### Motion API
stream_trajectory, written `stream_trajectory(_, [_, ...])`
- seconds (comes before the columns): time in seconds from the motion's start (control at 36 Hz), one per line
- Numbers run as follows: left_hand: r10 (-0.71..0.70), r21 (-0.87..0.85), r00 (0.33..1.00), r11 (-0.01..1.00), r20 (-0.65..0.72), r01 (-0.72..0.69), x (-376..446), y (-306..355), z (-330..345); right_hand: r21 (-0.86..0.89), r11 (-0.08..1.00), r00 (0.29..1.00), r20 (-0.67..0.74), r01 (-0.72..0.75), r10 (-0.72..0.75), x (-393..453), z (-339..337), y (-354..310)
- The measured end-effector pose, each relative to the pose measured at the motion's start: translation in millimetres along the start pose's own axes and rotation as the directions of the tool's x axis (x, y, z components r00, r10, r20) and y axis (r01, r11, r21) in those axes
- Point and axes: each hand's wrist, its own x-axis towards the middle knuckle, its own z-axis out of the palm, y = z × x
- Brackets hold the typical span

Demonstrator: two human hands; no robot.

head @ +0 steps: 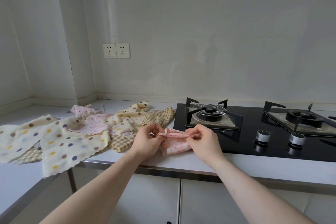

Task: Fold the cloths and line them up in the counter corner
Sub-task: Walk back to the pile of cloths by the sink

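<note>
- A pale kitchen counter [200,160] meets bare grey walls, a double socket [116,50] on the wall above the corner and a black gas hob [254,132] to the right of both hands.
- The left hand [148,139] and the right hand [203,139] each pinch one end of the upper edge of a small pink flowered cloth [175,144], fingers curled tight on the fabric, the edge drawn fairly taut between them.
- The pink cloth hangs from that pinched edge, its lower part resting on the counter just below the hands, and appears already doubled over once.
- Its long axis runs left to right, from one hand to the other; the pinched edge faces up and away from the person, the loose scalloped hem towards the counter's front edge.
- A loose heap waits to the left of the left hand: dotted cream cloths [60,142], checked cloths [158,117] and another pink one [94,123], all unfolded.
- Risk: the thin layers may slip out of line in the pinch, so the next fold would probably come out crooked.
- Risk: the work sits just beside the hob, and the right hand could drag fabric onto the glass or snag the burner grate [211,112].
- Risk: a dotted cloth overhangs the counter's front edge, well left of the left hand, and a nudge could send it to the floor.
- The far corner beyond the left hand holds no folded cloths yet.
</note>
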Motion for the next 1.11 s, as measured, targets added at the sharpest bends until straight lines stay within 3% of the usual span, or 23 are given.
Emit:
stream_trajectory(0.19, [-0.011,0.109,1.0,0.994,0.028,0.008,-4.5,4.2,0.8,-0.114,0.992,0.998,-0.032,0.05,-0.054,-3.8,1.8,-0.6])
stream_trajectory(0.42, [-0.06,0.18,0.994,0.983,0.097,0.042,-2.4,2.1,2.8,-0.152,0.986,0.997,0.013,0.072,-0.071,-8.9,-0.5,-1.9])
stream_trajectory(0.61, [-0.075,0.226,0.987,0.973,0.141,0.042,-1.1,1.3,2.6,-0.292,0.943,0.987,0.063,0.157,-0.145,-7.3,5.6,1.6])
stream_trajectory(0.72, [-0.134,0.261,0.987,0.959,0.089,0.107,0.2,1.0,4.6,-0.32,0.938,0.992,0.052,0.129,-0.119,-4.3,5.7,3.8])
stream_trajectory(0.92, [-0.114,0.396,0.993,0.914,0.043,0.088,1.6,-2.7,7.1,-0.359,0.929,0.996,0.03,0.094,-0.089,-6.9,3.5,-0.3])
stream_trajectory(1.11, [-0.142,0.431,0.976,0.9,0.163,0.059,1.8,-4.6,7.1,-0.502,0.865,0.996,0.068,-0.011,0.052,-7.5,0.9,-6.5])
